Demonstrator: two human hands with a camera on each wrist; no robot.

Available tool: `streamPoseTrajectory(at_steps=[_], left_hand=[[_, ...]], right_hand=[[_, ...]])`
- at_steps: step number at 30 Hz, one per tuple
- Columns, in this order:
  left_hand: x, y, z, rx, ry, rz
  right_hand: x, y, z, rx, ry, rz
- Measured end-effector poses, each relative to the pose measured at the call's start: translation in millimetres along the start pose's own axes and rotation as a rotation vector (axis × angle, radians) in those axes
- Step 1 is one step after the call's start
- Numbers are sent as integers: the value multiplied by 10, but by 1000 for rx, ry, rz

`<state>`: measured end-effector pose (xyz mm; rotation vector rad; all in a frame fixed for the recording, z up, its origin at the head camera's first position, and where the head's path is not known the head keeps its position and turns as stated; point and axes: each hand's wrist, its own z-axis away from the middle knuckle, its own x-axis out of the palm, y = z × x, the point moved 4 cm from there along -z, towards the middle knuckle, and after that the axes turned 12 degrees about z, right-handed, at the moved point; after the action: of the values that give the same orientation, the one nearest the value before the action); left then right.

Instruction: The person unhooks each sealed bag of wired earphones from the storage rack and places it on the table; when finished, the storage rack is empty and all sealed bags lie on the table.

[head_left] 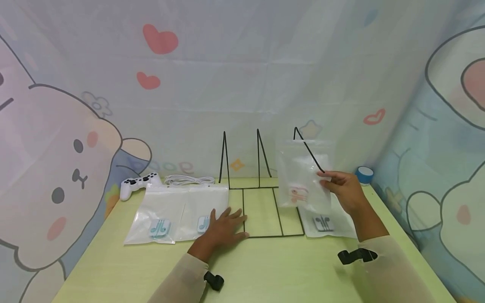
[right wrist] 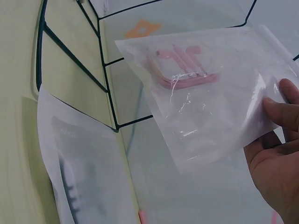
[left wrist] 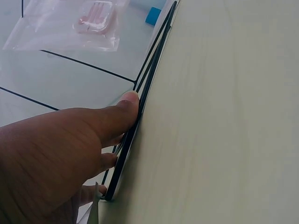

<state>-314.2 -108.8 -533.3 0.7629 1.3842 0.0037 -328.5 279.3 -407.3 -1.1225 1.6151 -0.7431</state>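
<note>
A clear zip bag (head_left: 305, 172) with pink earphones (head_left: 298, 194) in a small case hangs from my right hand (head_left: 342, 189). Thumb and fingers pinch its right side, beside the right prong of a black wire rack (head_left: 261, 236). In the right wrist view the earphones (right wrist: 184, 63) show through the plastic. My left hand (head_left: 223, 229) rests with spread fingers on the left part of the rack's base. From the left wrist view, the thumb of the left hand (left wrist: 70, 144) touches the front wire, while the other fingers are partly hidden behind it.
Left of the rack lie two bags (head_left: 159, 210) with blue earphones, partly under a white game controller (head_left: 138, 184) and a coiled white cable (head_left: 189, 180). Another bag (head_left: 341, 223) with dark earphones lies right. A blue tape roll (head_left: 364, 175) stands at the back right.
</note>
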Motion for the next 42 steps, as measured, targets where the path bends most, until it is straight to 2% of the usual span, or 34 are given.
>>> streamPoseTrajectory(at_steps=[6,13,20,30,35,42], left_hand=[[-3,7,3,5,0,1],[1,9,8,10,2,-5],[-13,15,0,15,1,-11],[-6,10,-5,4,-5,-2],[-8,13,0,3,-4,-1],[-29,27,7,1,0,-1]], right_hand=[[-16,-38,103,8,17,31],[-40,11,203,24,27,14],[-62,7,275,-12,39,81],[-67,-19,377,-86,27,-170],[-72,-1,423,-109,-10,-233],[-90,-10,514,-139,-22,-259]])
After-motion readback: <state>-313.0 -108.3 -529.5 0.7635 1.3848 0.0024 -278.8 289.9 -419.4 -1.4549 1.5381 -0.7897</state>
